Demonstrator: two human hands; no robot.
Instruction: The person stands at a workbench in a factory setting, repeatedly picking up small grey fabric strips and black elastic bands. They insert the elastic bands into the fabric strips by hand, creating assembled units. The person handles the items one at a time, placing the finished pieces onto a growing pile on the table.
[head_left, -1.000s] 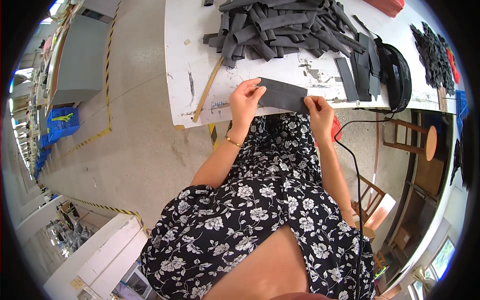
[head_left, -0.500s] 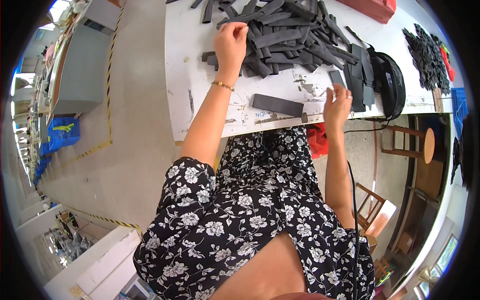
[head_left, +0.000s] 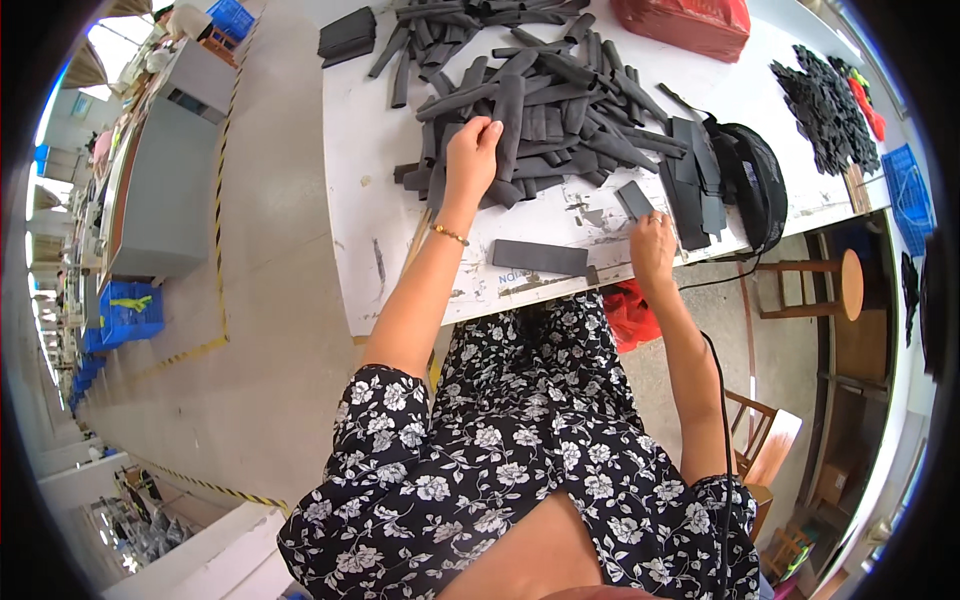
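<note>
Our white table [head_left: 352, 140] bears a heap of dark strips [head_left: 570, 110]. Our left hand [head_left: 470, 162] pinches; of our right hand [head_left: 652, 250], we cannot tell the grip. In the first is one strip [head_left: 510, 108], best held lightly; at the second, a grey piece [head_left: 633, 197].

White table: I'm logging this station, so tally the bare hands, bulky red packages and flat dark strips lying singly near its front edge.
Bare hands: 2 (left hand, right hand)
Bulky red package: 1
Single dark strips: 2 (free-lying strip, strip by the right hand)
Total: 5
</note>
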